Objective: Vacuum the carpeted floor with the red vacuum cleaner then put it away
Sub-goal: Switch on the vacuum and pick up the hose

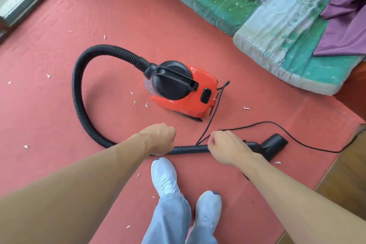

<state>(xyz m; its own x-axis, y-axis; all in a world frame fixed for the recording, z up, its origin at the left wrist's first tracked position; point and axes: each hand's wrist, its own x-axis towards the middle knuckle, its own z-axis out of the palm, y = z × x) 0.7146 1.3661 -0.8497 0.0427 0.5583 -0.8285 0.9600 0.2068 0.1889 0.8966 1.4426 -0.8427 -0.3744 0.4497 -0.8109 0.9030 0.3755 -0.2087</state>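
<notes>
Several white scraps (pixel 147 105) lie scattered over the red carpet (pixel 59 45): beside the vacuum, out toward the left edge, around the person's shoes. Judgement: vacuuming is barely begun, if at all. Nearly the whole floor is left, and the putting away after it.

Red vacuum cleaner (pixel 190 95) sits mid-carpet, upright on its base, black handle on top. Black hose (pixel 76 93) loops out of its front, swings left and comes back to the wand (pixel 190 149), which lies low along the carpet just ahead of the shoes. Floor nozzle (pixel 275 143) is on the wand's far end, near the carpet's right edge where wood floor (pixel 346 174) starts.

Left hand (pixel 161 137): grip curled over the hose end of the wand. Right hand (pixel 225 145): grip closed on the wand nearer the nozzle. Power cord (pixel 267 122) leaves the vacuum's rear, folds into a loop touching the right knuckles, then trails off past the right edge. Whether the fingers also pinch it, cannot tell. Plug not in view.

Containers: only the vacuum's own dust chamber (pixel 148 85). A clear patch shows on its side; contents unreadable.

Green mattresses (pixel 257 16) lie at the far right corner.
</notes>
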